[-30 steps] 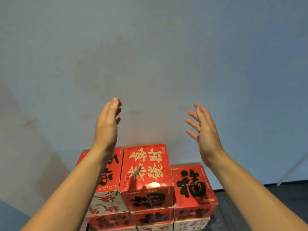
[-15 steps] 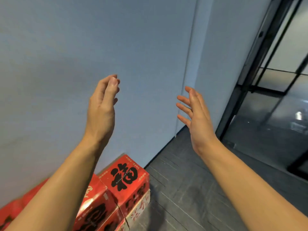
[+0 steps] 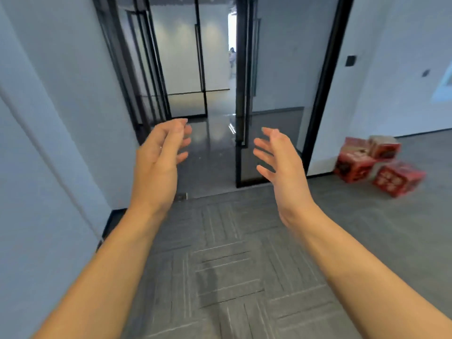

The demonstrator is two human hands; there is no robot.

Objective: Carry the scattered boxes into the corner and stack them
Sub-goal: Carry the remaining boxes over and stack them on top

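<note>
Both my arms reach forward at chest height, palms facing each other, and neither holds anything. My left hand [image 3: 161, 155] has loosely bent fingers; my right hand [image 3: 281, 157] has its fingers spread. Far off at the right, three red boxes with printed patterns lie scattered on the floor by the white wall: one tilted box [image 3: 352, 162], a smaller one [image 3: 384, 146] behind it, and a third [image 3: 397, 178] nearer to me. The stack in the corner is out of view.
Grey carpet tiles [image 3: 220, 265] cover the floor ahead. Black-framed glass doors [image 3: 269, 94] stand straight ahead, with a gap opening onto a glossy corridor where a person is in the distance. A pale wall [image 3: 49, 143] runs close on my left.
The view has swung right, away from the stacked red boxes in the corner, to the glass doors and the scattered boxes. Both hands stay raised and empty.
</note>
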